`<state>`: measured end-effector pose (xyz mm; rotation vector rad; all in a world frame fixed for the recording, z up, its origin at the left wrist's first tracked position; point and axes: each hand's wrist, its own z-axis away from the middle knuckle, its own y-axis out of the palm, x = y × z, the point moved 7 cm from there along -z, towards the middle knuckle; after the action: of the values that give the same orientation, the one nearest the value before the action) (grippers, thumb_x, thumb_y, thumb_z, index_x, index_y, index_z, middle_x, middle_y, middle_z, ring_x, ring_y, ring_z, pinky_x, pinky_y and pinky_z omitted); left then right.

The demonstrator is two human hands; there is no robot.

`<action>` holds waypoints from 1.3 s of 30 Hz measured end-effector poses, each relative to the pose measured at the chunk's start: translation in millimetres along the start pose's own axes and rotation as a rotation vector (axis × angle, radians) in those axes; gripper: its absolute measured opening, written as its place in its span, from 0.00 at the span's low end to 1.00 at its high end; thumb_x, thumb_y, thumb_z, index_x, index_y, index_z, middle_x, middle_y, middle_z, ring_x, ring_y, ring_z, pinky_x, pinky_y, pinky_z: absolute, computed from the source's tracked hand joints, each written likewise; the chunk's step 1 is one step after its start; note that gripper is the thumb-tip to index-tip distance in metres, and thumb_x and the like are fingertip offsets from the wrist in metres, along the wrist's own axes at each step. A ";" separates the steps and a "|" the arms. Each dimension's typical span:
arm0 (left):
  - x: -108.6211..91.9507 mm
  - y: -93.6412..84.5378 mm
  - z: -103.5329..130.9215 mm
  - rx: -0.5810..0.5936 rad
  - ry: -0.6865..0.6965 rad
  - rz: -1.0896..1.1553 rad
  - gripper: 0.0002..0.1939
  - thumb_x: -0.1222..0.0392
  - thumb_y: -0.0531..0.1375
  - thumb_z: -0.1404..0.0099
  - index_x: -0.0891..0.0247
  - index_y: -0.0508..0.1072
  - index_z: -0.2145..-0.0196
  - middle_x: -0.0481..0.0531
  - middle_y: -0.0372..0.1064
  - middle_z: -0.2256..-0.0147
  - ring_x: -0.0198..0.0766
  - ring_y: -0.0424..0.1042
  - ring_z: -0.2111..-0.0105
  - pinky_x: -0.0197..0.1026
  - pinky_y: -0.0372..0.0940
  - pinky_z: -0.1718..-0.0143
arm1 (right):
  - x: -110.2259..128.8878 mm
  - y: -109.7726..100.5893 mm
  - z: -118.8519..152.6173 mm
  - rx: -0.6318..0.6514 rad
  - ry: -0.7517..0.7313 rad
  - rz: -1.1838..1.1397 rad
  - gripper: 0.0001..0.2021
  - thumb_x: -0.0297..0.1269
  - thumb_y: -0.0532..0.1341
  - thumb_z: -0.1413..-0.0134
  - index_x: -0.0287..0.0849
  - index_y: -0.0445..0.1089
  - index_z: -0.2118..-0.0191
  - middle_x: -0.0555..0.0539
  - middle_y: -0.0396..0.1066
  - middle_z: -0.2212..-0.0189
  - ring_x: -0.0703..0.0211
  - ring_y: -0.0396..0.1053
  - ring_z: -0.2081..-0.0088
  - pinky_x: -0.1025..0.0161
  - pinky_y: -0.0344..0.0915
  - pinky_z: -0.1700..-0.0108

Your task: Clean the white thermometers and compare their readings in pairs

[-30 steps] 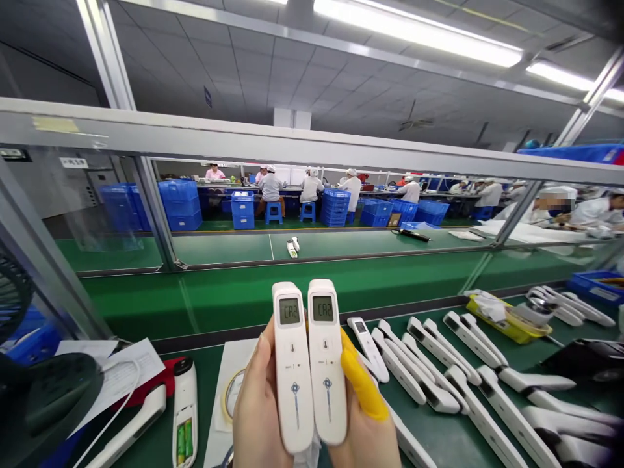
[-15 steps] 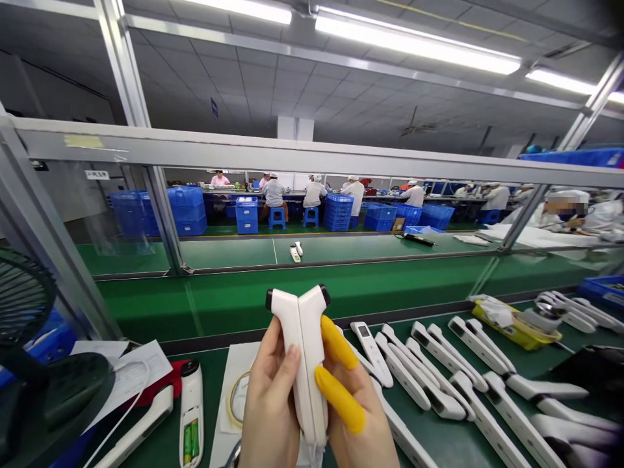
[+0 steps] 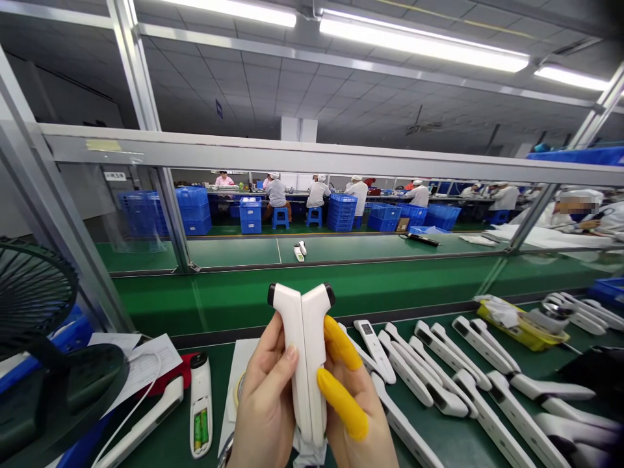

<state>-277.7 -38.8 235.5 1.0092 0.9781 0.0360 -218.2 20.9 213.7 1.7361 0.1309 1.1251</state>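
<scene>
Left hand (image 3: 266, 396) and right hand (image 3: 363, 396) grip two white thermometers (image 3: 294, 328) together over the tabletop (image 3: 453, 432); one could likely slide free if the yellow finger covers (image 3: 342, 404) slip on smooth casing.

Green bench (image 3: 221, 364) with white handheld thermometers (image 3: 201, 403), white paper (image 3: 238, 383), yellow tray (image 3: 524, 328) and black fan (image 3: 73, 396) on it.

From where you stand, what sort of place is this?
Probably a factory assembly floor: white-capped workers sit near stacked blue crates, and many similar white devices lie on the green bench.
</scene>
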 end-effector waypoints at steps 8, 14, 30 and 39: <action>2.8 0.5 -8.1 0.081 0.067 -0.066 0.33 0.58 0.67 0.51 0.55 0.64 0.47 0.56 0.66 0.49 0.50 0.68 0.52 0.44 0.69 0.57 | 8.1 6.0 2.5 -0.012 -0.035 0.020 0.22 0.39 0.70 0.59 0.54 0.69 0.54 0.49 0.72 0.53 0.48 0.66 0.48 0.52 0.62 0.46; 20.5 -6.0 -0.1 -0.043 0.125 -0.175 0.34 0.49 0.65 0.50 0.53 0.63 0.45 0.54 0.57 0.43 0.54 0.60 0.45 0.46 0.65 0.52 | 10.6 5.4 -3.2 0.022 -0.025 0.037 0.24 0.38 0.70 0.60 0.51 0.68 0.52 0.47 0.73 0.55 0.49 0.68 0.51 0.54 0.67 0.51; 24.2 6.7 5.5 0.180 -0.105 -0.553 0.46 0.54 0.67 0.52 0.54 0.50 0.39 0.55 0.60 0.44 0.50 0.64 0.48 0.46 0.63 0.50 | 42.1 3.6 -8.5 0.130 -0.180 0.235 0.23 0.37 0.71 0.61 0.48 0.68 0.56 0.49 0.74 0.62 0.55 0.71 0.60 0.62 0.69 0.59; 35.1 8.6 4.6 0.302 -0.163 -0.605 0.47 0.49 0.68 0.55 0.54 0.54 0.40 0.57 0.64 0.48 0.51 0.66 0.51 0.44 0.65 0.55 | 47.2 -23.2 -5.9 -0.140 -0.205 0.110 0.19 0.48 0.70 0.65 0.46 0.71 0.64 0.52 0.74 0.72 0.55 0.71 0.66 0.59 0.68 0.61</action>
<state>-250.2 -21.6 218.9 0.9330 1.1229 -0.7030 -187.0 62.1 225.0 1.7374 -0.1672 1.0027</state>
